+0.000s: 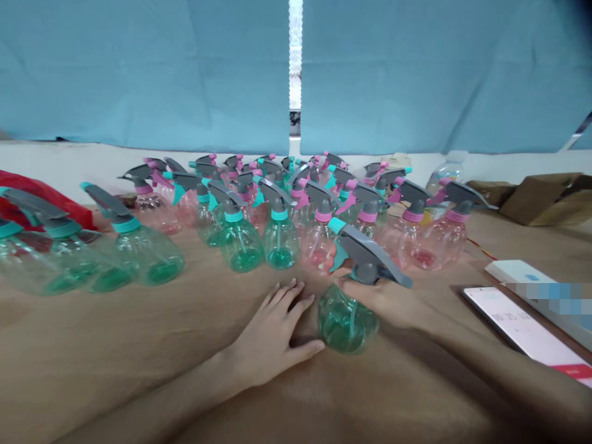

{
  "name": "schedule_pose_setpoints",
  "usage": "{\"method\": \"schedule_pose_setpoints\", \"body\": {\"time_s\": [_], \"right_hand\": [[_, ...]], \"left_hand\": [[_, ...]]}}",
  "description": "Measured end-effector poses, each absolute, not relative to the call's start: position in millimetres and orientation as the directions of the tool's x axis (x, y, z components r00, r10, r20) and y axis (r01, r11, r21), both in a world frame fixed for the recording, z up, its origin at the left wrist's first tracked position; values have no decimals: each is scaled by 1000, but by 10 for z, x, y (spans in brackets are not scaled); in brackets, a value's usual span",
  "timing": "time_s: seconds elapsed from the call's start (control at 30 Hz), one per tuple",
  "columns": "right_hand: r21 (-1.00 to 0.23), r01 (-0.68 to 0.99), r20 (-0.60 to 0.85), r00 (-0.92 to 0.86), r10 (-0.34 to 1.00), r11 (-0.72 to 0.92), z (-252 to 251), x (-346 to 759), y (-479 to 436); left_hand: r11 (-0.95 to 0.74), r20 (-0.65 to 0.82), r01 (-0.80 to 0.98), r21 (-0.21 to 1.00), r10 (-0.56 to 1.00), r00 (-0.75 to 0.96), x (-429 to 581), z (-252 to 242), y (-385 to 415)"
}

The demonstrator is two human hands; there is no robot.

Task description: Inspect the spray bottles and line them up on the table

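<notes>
While right hand (386,301) clamps green bottle (346,324) | left hand (272,336) flat, fingers (285,295) apart — bottle row (280,242) just beyond

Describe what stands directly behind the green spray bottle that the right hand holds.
Rows of pink and green spray bottles stand behind the held bottle on the table. The right hand and the trigger cover part of the nearest pink one.

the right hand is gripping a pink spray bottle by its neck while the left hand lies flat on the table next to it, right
Not quite. The head view shows that the spray bottle in the right hand is green, not pink. The rest holds: the right hand grips it by the neck, and the left hand lies flat on the table next to it.
</notes>
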State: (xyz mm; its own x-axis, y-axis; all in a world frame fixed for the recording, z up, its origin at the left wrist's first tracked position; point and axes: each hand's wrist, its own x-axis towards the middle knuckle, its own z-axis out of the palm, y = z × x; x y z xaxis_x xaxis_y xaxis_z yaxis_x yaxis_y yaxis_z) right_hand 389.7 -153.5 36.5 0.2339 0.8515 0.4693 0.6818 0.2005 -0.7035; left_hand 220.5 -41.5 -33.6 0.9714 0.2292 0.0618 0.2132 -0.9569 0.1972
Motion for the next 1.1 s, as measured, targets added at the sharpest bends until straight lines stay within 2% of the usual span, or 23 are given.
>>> {"method": "schedule_pose_setpoints", "body": {"time_s": [0.17,0.37,0.67,1.1], "right_hand": [[-814,550,380,262,887,186,376,3903,-1528],[-854,432,408,212,888,290,292,3937,-1517],[-789,591,398,283,873,168,163,3947,-1473],[-818,542,392,279,877,194,160,3947,-1453]], "left_hand": [[-958,66,214,190,230,971,2212,-327,-414],[-959,76,210,193,228,971,2205,-346,-401],[-956,91,209,205,231,969,2205,-357,-407],[-953,95,212,217,237,967,2198,-361,-416]]}}
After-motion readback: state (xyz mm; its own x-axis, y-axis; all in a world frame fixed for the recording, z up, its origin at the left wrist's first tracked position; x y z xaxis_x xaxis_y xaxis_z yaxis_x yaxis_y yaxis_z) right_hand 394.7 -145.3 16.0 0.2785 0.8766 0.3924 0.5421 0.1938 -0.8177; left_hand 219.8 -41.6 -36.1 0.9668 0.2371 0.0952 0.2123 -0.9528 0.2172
